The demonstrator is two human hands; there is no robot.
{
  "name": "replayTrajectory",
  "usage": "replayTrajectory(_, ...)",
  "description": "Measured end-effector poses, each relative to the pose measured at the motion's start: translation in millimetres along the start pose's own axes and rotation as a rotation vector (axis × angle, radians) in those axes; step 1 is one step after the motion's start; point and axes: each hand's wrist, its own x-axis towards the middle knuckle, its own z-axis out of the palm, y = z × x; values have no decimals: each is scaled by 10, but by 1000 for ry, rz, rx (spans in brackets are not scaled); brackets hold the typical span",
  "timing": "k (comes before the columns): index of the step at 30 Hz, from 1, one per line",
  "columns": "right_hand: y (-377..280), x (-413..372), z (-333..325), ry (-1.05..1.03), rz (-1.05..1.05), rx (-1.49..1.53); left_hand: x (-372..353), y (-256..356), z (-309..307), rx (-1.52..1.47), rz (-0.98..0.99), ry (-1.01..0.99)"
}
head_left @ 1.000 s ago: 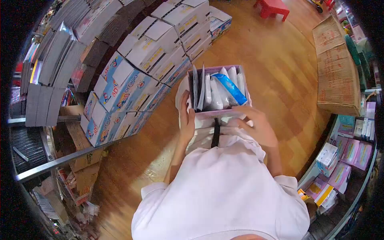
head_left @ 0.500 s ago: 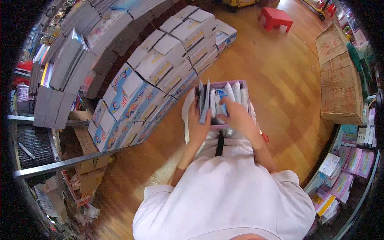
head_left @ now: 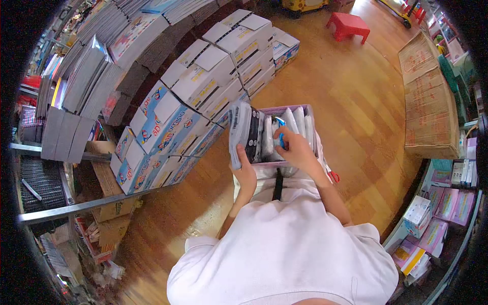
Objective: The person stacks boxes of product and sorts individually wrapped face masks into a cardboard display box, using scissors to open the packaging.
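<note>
A pinkish-purple box [head_left: 277,108], open at the top, rests at my lap with several white, plastic-wrapped packets [head_left: 301,121] standing upright inside. At its left side, my left hand [head_left: 246,175] is closed on a clear-wrapped, pale packet [head_left: 238,133], its thumb lying across the front. That packet leans outward over the box's left wall. Beside it, still in the box, is a packet with black print [head_left: 253,133]. My right hand [head_left: 299,151] reaches into the middle, fingers pinched at a blue-and-white packet [head_left: 280,122], whose lower part the fingers hide.
Stacked white-and-blue cartons [head_left: 168,122] and piles of books [head_left: 84,81] rise on the left, beside a metal shelf rail [head_left: 76,207]. A tall brown cardboard box [head_left: 429,96] stands at right, above shelved pink boxes [head_left: 447,203]. A red stool [head_left: 348,26] is ahead on the wooden floor.
My left hand has moved left and down, tilting the pale packet outward over the box's left side. My right hand has shifted slightly and its fingers have closed at the blue-and-white packet.
</note>
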Motion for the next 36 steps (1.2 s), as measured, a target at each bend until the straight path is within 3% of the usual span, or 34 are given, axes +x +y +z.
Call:
replayTrajectory(6,-59,-46,-136,-115,125,100,174,387,-205,-202,190,70)
replayTrajectory(7,-106,-74,-199,-60,96,123,220,374,-265,-192,154,67)
replayTrajectory(10,-214,-91,-417,88,-25,293,231,714,-240,-567,-39,-50)
replayTrajectory(13,-180,-102,-572,117,-118,689,244,462,-201,-554,-88,-168)
replayTrajectory(15,-90,-210,-605,26,-70,989,184,-85,-275,281,347,-218)
replayTrajectory(17,21,-289,-622,167,149,1014,71,-61,-211,431,418,-371)
replayTrajectory(18,69,-333,-640,235,260,1024,-15,337,-58,162,272,-497)
replayTrajectory(20,-8,-463,-879,524,207,1226,37,747,103,29,312,-645)
replayTrajectory(22,435,-599,-1266,717,143,1138,237,888,170,309,700,-694)
replayTrajectory(24,678,-745,-1529,1043,53,980,372,602,123,411,596,-621)
replayTrajectory(26,1167,-1005,-1680,1240,101,478,482,351,60,512,497,-595)
replayTrajectory(27,1265,-1090,-1629,1169,292,247,518,269,15,566,449,-608)
replayTrajectory(28,1643,-1204,-1564,1150,304,62,532,226,-15,620,401,-623)
replayTrajectory(31,3376,-1676,-1058,910,138,-469,513,73,5,688,366,-697)
replayTrajectory(33,3487,-1813,-522,279,413,-712,448,72,56,735,394,-704)
replayTrajectory(35,3302,-1819,-209,478,431,-640,337,258,83,820,482,-658)
replayTrajectory(36,3312,-1776,-243,464,462,-580,314,263,108,823,482,-653)
